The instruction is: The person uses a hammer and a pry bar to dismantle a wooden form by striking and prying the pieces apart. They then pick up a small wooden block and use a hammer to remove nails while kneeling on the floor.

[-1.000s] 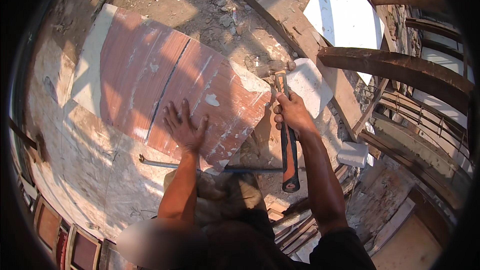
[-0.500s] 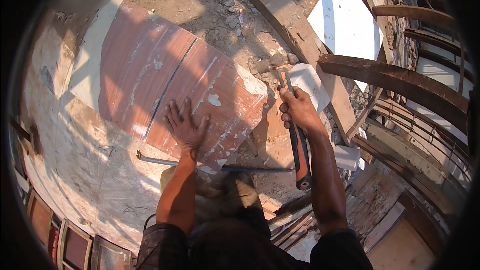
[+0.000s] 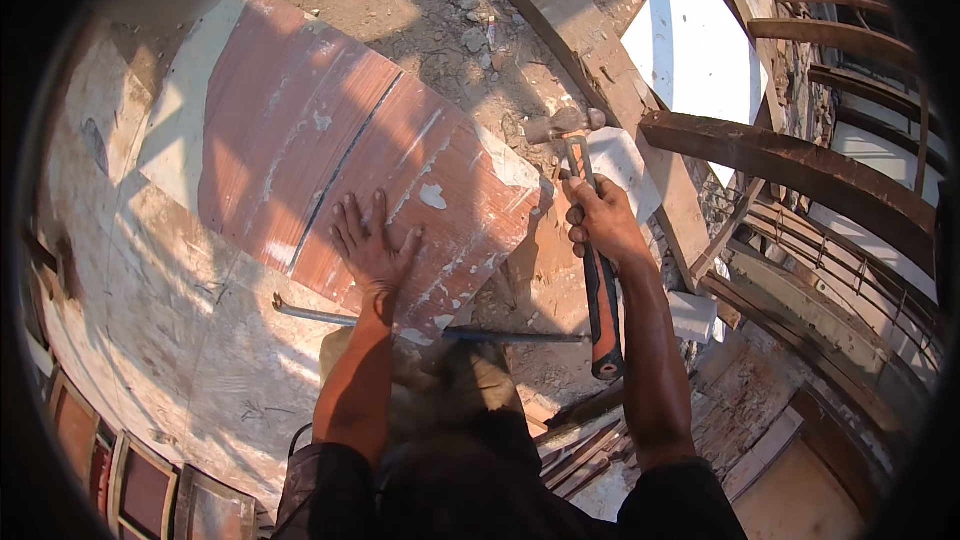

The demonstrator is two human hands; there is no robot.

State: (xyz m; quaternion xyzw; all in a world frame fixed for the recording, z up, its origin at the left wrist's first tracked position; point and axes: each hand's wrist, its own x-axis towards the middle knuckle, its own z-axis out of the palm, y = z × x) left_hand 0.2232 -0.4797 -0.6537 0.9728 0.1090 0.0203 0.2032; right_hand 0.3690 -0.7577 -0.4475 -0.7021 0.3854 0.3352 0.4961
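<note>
A reddish-brown wood-grain panel (image 3: 300, 130) lies before me, its surface scuffed with pale patches and crossed by a dark groove. My left hand (image 3: 372, 252) rests flat on its near part with the fingers spread. To the right of the panel, my right hand (image 3: 604, 218) grips a hammer (image 3: 603, 310) by its orange and black handle. The hammer's metal head (image 3: 563, 124) points away from me, beyond the panel's right corner. Beneath the panel's near edge runs a metal bar (image 3: 312, 315), part of it hidden by the panel and my left forearm.
Brown wooden beams (image 3: 790, 165) stretch across the right side. A white board (image 3: 692, 50) lies at the far right. Rubble (image 3: 470, 15) covers the ground beyond the panel. Framed wooden pieces (image 3: 145, 485) stand at the lower left. A pale sheet (image 3: 618, 165) sits behind my right hand.
The hammer's head has shifted slightly and shows more side-on, still in my right hand. My left hand keeps its place on the panel. The whole view has moved a little.
</note>
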